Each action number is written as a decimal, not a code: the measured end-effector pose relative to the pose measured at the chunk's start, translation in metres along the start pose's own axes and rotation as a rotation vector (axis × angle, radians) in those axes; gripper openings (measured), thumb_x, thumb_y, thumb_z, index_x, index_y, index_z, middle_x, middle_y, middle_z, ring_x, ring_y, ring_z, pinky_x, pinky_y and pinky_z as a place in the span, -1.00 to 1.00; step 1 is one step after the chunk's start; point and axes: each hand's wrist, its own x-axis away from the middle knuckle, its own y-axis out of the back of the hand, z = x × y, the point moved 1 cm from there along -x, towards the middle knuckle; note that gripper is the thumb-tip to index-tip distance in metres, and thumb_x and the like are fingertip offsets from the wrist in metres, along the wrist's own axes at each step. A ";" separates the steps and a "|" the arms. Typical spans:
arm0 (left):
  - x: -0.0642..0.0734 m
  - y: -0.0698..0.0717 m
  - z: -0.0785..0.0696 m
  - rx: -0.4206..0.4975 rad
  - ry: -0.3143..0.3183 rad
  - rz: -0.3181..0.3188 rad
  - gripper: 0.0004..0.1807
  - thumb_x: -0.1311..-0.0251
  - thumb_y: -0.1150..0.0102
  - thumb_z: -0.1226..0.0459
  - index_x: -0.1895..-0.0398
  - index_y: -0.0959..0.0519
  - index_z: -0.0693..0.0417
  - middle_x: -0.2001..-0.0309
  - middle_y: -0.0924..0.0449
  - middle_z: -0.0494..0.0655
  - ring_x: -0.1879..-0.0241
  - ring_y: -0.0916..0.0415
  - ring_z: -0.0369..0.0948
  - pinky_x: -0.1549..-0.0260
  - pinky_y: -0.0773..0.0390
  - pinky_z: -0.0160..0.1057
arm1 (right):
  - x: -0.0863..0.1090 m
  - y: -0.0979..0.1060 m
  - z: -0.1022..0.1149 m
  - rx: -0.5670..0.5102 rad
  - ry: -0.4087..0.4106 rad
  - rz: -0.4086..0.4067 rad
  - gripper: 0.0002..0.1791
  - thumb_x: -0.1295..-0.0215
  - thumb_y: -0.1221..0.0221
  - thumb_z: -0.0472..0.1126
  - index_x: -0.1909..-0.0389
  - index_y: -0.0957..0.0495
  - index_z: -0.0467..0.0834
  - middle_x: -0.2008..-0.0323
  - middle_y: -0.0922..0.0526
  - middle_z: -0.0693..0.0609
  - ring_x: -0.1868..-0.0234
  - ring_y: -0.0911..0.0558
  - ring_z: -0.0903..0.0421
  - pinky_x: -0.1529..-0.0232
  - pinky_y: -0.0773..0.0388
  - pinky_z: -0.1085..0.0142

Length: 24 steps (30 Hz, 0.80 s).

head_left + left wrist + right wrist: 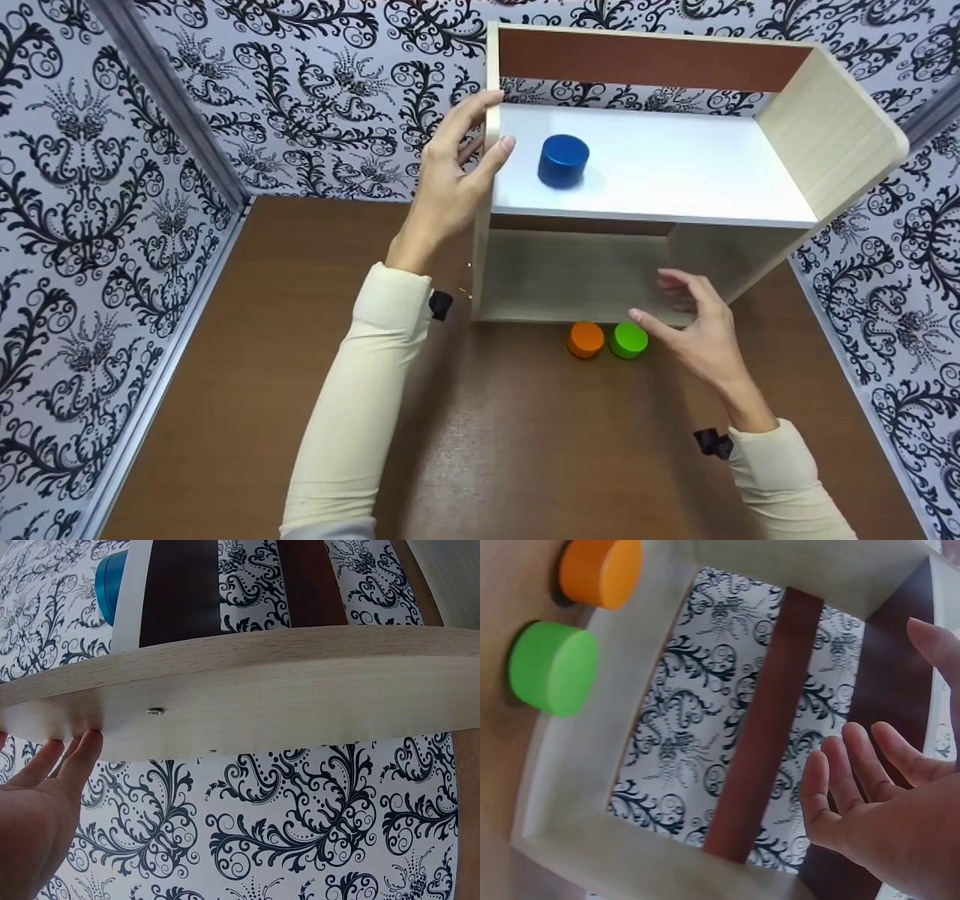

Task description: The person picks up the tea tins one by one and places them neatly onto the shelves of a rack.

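Observation:
A small wooden shelf unit (pixel 720 169) with a white middle board stands on the brown table. My left hand (pixel 450 176) holds its left side panel (pixel 285 697) near the top, thumb over the front edge and fingertips on the outer face. On the white board, towards the left, sits a blue cylinder (pixel 563 161). An orange cylinder (pixel 585 339) and a green cylinder (pixel 628 340) stand side by side on the table at the unit's front edge. My right hand (pixel 701 326), holding nothing, hovers right of the green one with fingers spread and loosely bent.
The lower compartment (pixel 577 274) opens towards me, with reddish-brown slats (pixel 769 720) across the back. Patterned walls (pixel 315 97) rise behind and on both sides. Brown table surface (pixel 510 450) stretches out in front of the unit.

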 end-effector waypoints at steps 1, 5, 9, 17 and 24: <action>0.000 0.000 0.000 0.001 0.001 0.000 -0.45 -0.39 -0.23 0.28 -0.41 -0.39 0.15 -0.46 -0.30 -0.04 -0.34 -0.32 -0.23 -0.34 -0.41 -0.28 | 0.001 -0.001 -0.003 0.006 -0.004 0.004 -0.29 -0.10 -0.52 -0.23 -0.29 -0.49 -0.18 -0.08 -0.54 -0.11 -0.07 -0.49 0.00 -0.08 -0.46 0.52; 0.000 0.000 0.000 0.003 0.003 0.003 -0.45 -0.39 -0.23 0.28 -0.41 -0.39 0.15 -0.46 -0.30 -0.04 -0.34 -0.32 -0.23 -0.34 -0.41 -0.27 | 0.006 -0.005 -0.017 0.027 -0.032 0.014 -0.29 -0.13 -0.51 -0.18 -0.29 -0.48 -0.20 -0.08 -0.54 -0.06 -0.08 -0.48 0.04 -0.09 -0.47 0.51; 0.000 0.000 0.000 -0.001 0.005 0.005 -0.45 -0.39 -0.23 0.28 -0.41 -0.39 0.12 -0.46 -0.30 -0.05 -0.35 -0.31 -0.24 -0.34 -0.42 -0.26 | 0.011 -0.010 -0.034 0.050 -0.058 0.016 -0.29 -0.13 -0.51 -0.14 -0.28 -0.47 -0.24 -0.08 -0.54 -0.10 -0.09 -0.48 0.01 -0.08 -0.46 0.38; 0.000 0.000 -0.001 0.001 0.013 0.008 -0.45 -0.39 -0.23 0.28 -0.41 -0.39 0.11 -0.47 -0.29 -0.06 -0.34 -0.31 -0.23 -0.34 -0.41 -0.27 | 0.022 -0.017 -0.064 0.085 -0.112 0.036 -0.28 -0.13 -0.51 -0.13 -0.26 -0.47 -0.29 -0.07 -0.55 -0.21 -0.08 -0.52 -0.10 -0.01 -0.47 0.46; 0.000 0.001 0.000 0.003 -0.003 0.002 -0.45 -0.38 -0.24 0.29 -0.40 -0.40 0.14 -0.44 -0.32 -0.04 -0.33 -0.33 -0.23 -0.33 -0.43 -0.27 | 0.032 -0.023 -0.080 0.120 -0.175 0.079 -0.25 -0.12 -0.51 -0.09 -0.28 -0.44 -0.29 -0.08 -0.56 -0.27 -0.11 -0.53 -0.18 -0.13 -0.53 0.08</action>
